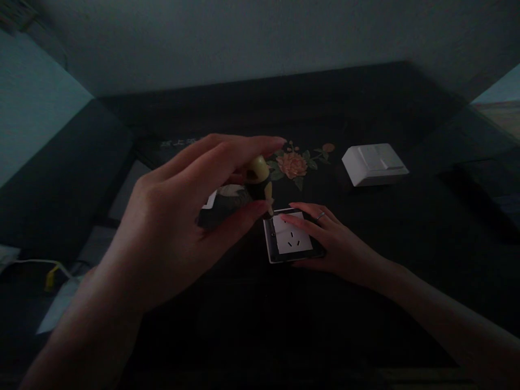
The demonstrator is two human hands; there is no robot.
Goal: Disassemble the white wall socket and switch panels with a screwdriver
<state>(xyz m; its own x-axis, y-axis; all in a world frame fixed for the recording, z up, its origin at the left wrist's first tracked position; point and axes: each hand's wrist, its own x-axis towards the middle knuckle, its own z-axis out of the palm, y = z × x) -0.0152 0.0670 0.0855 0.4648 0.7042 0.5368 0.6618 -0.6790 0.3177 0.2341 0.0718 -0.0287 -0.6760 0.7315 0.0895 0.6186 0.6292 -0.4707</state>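
Observation:
My left hand [182,211] is closed around a screwdriver [259,169] with a yellowish, dark-banded handle. The tool points down at the upper left corner of a wall socket [300,246], a white panel with slots in a dark surround with a pale rim. Whether the tip sits in a screw there I cannot tell. From the right, my right hand [339,238], with a ring on one finger, grips the socket's right side. Its fingers lie over the top of the panel, and its thumb is by the lower edge.
A white box-shaped switch or socket unit [376,164] stands at the right on the dark table [260,319], which bears a printed flower [293,164]. A dark flat object [487,197] lies further right. Behind my left hand a white piece [210,201] partly shows. A white cable [60,265] with a yellow tag is at left.

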